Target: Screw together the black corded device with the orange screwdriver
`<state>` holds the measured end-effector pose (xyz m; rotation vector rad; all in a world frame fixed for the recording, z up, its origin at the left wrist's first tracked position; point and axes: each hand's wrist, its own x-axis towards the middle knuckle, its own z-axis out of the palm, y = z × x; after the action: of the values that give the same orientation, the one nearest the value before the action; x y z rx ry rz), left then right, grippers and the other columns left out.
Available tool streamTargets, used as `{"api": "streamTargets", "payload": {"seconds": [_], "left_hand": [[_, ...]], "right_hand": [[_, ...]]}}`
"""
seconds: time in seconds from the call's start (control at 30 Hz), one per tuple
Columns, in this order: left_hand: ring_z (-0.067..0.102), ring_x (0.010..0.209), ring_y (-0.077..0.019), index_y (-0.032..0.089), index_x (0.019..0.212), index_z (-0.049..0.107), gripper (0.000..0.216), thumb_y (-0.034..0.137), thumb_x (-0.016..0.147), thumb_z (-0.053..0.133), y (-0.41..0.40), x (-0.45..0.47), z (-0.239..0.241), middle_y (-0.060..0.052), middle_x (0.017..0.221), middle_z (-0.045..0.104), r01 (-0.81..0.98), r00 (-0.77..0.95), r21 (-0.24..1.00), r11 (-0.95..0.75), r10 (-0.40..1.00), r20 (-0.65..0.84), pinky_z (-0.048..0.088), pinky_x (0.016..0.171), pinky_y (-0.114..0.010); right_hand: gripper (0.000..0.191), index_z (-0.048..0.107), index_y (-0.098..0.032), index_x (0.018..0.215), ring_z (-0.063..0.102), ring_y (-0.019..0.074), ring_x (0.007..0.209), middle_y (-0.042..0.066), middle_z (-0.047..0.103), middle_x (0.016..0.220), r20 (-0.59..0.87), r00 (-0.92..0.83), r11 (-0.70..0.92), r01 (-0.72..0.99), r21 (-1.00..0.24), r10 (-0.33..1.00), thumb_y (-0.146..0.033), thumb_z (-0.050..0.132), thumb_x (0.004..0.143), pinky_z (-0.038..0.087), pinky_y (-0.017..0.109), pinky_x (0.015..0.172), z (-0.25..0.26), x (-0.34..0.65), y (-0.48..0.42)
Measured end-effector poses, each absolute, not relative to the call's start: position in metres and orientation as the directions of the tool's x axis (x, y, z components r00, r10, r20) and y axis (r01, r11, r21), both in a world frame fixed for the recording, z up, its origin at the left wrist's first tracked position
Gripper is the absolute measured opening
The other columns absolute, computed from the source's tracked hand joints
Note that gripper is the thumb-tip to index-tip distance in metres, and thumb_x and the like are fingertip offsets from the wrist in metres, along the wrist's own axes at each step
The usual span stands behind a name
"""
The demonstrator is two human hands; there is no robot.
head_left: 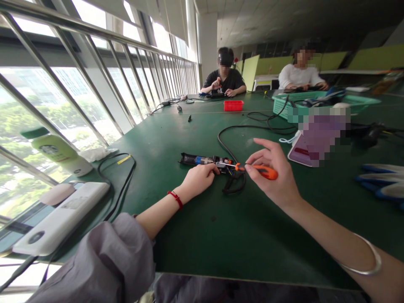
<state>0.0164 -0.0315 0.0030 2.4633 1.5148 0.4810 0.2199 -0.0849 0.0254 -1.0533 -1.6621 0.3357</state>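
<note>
The right hand (pixel 283 179) pinched the screwdriver (pixel 267 171); the left hand (pixel 198 180) touched the device (pixel 202 160), grip unclear.

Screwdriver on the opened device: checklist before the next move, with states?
1. Screwdriver held: ok, in the right hand.
2. Device steadied: ok, left hand on it.
3. Tip seated in a screw: cannot tell, too small.
4. Gloves worn: not ok, hands bare; blue-and-white gloves lie on the table.
5. Power disconnected: cannot tell; black cable runs toward the green basket, its far end unclear.
</note>
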Motion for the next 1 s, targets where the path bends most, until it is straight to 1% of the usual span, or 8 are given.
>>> {"api": "streamTargets", "payload": {"seconds": [0.13, 0.23, 0.43, 0.5, 0.63, 0.73, 0.9, 1.0], "left_hand": [[0.06, 0.079, -0.018, 0.024, 0.09, 0.065, 0.029, 0.017, 0.08, 0.039, -0.0313, 0.0158, 0.0024, 0.0, 0.084, 0.066, 0.823, 0.419, 0.342, -0.453, 0.892, 0.173, 0.045, 0.071, -0.027], [0.06, 0.08, -0.0179, 0.024, 0.09, 0.066, 0.03, 0.016, 0.08, 0.039, -0.0317, 0.016, 0.0025, 0.0, 0.086, 0.066, 0.823, 0.416, 0.346, -0.45, 0.893, 0.172, 0.046, 0.072, -0.027], [0.06, 0.078, -0.0174, 0.024, 0.09, 0.065, 0.029, 0.016, 0.08, 0.039, -0.0317, 0.0172, 0.0032, 0.0, 0.086, 0.067, 0.828, 0.414, 0.34, -0.446, 0.895, 0.165, 0.046, 0.071, -0.027], [0.06, 0.078, -0.0175, 0.024, 0.09, 0.065, 0.029, 0.016, 0.08, 0.039, -0.0313, 0.0171, 0.0031, 0.0, 0.086, 0.067, 0.828, 0.415, 0.339, -0.447, 0.895, 0.165, 0.046, 0.071, -0.027], [0.06, 0.08, -0.0175, 0.023, 0.089, 0.065, 0.029, 0.016, 0.08, 0.038, -0.0307, 0.0164, 0.0021, 0.0, 0.088, 0.067, 0.82, 0.423, 0.347, -0.455, 0.89, 0.169, 0.046, 0.073, -0.027], [0.06, 0.081, -0.0175, 0.023, 0.09, 0.065, 0.029, 0.017, 0.08, 0.038, -0.0307, 0.016, 0.0017, 0.0, 0.088, 0.067, 0.819, 0.422, 0.347, -0.457, 0.889, 0.175, 0.046, 0.073, -0.027], [0.06, 0.079, -0.0173, 0.024, 0.091, 0.065, 0.03, 0.016, 0.08, 0.038, -0.032, 0.016, 0.003, 0.0, 0.088, 0.067, 0.822, 0.425, 0.34, -0.456, 0.89, 0.166, 0.046, 0.072, -0.027], [0.06, 0.08, -0.0174, 0.024, 0.092, 0.065, 0.03, 0.017, 0.081, 0.038, -0.0322, 0.0159, 0.0032, 0.0, 0.087, 0.067, 0.823, 0.427, 0.337, -0.458, 0.889, 0.165, 0.047, 0.072, -0.027]], "right_hand": [[0.033, 0.054, -0.019, 0.107, 0.052, 0.0112, 0.048, -0.005, 0.053, 0.058, 0.572, -0.038, 0.503, 0.524, -0.687, 0.819, -0.035, 0.06, 0.079, 0.044, 0.025, 0.05, 0.0268, 0.2195, -0.0875], [0.023, 0.058, -0.019, 0.098, 0.05, 0.0098, 0.046, -0.004, 0.053, 0.057, 0.571, -0.07, 0.515, 0.531, -0.673, 0.818, -0.035, 0.059, 0.081, 0.041, 0.023, 0.047, 0.027, 0.2176, -0.0901], [0.054, 0.042, -0.02, 0.123, 0.059, 0.013, 0.068, 0.002, 0.058, 0.089, 0.707, -0.054, 0.656, 0.431, -0.62, 0.705, -0.023, 0.064, 0.074, 0.051, 0.027, 0.062, 0.0232, 0.2169, -0.0853], [0.059, 0.04, -0.02, 0.125, 0.059, 0.0132, 0.066, 0.002, 0.057, 0.088, 0.679, -0.055, 0.628, 0.443, -0.64, 0.732, -0.026, 0.066, 0.073, 0.05, 0.027, 0.06, 0.0232, 0.2171, -0.0845], [0.031, 0.053, -0.02, 0.106, 0.052, 0.0106, 0.048, -0.005, 0.053, 0.059, 0.587, -0.105, 0.548, 0.517, -0.658, 0.803, -0.032, 0.061, 0.078, 0.043, 0.023, 0.049, 0.0271, 0.216, -0.0889], [0.018, 0.057, -0.019, 0.092, 0.049, 0.0092, 0.043, -0.006, 0.052, 0.053, 0.566, -0.132, 0.536, 0.549, -0.642, 0.814, -0.032, 0.058, 0.08, 0.039, 0.022, 0.046, 0.0286, 0.2148, -0.0919], [0.046, 0.048, -0.021, 0.118, 0.061, 0.0153, 0.077, 0.001, 0.06, 0.084, 0.715, -0.08, 0.648, 0.501, -0.573, 0.694, -0.022, 0.062, 0.074, 0.05, 0.028, 0.07, 0.0249, 0.2172, -0.0876], [0.052, 0.044, -0.021, 0.121, 0.06, 0.015, 0.071, 0.001, 0.059, 0.084, 0.695, -0.066, 0.618, 0.523, -0.587, 0.716, -0.025, 0.063, 0.073, 0.051, 0.029, 0.068, 0.0247, 0.2198, -0.0863]]}}
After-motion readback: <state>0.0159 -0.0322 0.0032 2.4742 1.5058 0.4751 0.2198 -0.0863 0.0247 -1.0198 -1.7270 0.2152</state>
